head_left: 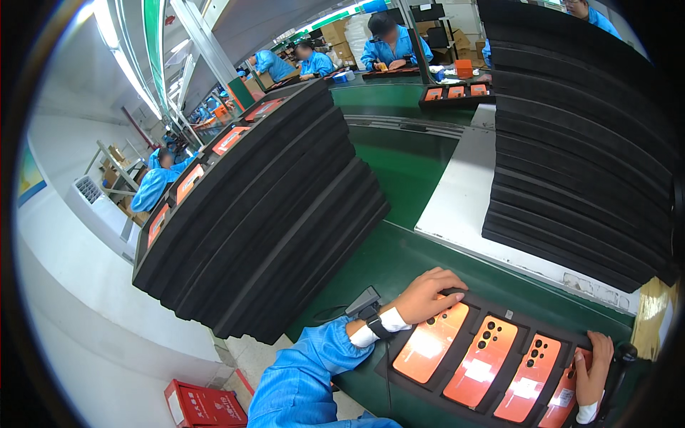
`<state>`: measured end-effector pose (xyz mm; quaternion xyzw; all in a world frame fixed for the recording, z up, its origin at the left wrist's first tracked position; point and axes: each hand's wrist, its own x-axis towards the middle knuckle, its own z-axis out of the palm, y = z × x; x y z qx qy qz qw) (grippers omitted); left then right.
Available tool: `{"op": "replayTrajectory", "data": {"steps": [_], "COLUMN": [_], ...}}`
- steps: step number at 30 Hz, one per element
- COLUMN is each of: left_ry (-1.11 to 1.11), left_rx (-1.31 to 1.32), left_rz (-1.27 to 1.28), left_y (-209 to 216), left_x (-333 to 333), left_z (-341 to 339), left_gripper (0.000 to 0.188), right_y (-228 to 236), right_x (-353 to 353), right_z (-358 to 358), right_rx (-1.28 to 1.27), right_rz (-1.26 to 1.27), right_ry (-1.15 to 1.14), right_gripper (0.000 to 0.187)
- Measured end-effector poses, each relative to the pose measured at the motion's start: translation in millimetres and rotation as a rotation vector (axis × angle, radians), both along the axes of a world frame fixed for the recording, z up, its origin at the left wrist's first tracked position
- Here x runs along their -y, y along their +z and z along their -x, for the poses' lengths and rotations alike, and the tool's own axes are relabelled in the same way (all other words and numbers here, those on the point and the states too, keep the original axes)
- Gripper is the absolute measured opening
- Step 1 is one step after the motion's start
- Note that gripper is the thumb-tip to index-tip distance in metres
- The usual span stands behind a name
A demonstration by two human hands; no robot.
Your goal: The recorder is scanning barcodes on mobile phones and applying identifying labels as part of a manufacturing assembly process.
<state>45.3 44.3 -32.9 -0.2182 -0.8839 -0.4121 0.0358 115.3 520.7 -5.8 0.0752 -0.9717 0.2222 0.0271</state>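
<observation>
In front of me a black foam tray [508, 314] lies on the green bench. Set in its slots is a row of several orange phones [479, 364], backs up, with dark camera lenses at the far end and pale labels on some. My left hand [430, 294] grips the tray's far left corner, its thumb reaching over the top of the leftmost phone. At the right end, my right hand [596, 360] wraps the tray's edge and partly covers the rightmost phone [560, 406]. A dark strap [373, 322] with a small device circles my left wrist.
A tall, leaning stack of black trays [285, 221] rises at left, orange phones in its top tray. Another high stack [571, 143] stands at right on a white surface [453, 207]. Co-workers in blue sit beyond, near another phone tray [457, 93]. A red box [203, 406] is on the floor.
</observation>
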Motion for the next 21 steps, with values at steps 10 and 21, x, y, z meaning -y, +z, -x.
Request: {"op": "replayTrajectory", "data": {"steps": [10, 21], "left_ry": [-0.001, -0.001], "left_rx": [-0.001, -0.009], "left_rz": [-0.012, -0.006], "left_y": [-2.7, -3.6], "left_x": [0.6, 0.8], "left_z": [0.7, 0.8], "left_gripper": [0.029, 0.03], "right_y": [-2.5, -2.6], "right_x": [-1.3, -2.2], "right_z": [-0.2, -0.7], "right_rx": [-0.016, 0.006], "right_rz": [0.006, 0.0], "right_ry": [0.001, -0.009], "right_gripper": [0.047, 0.047]}}
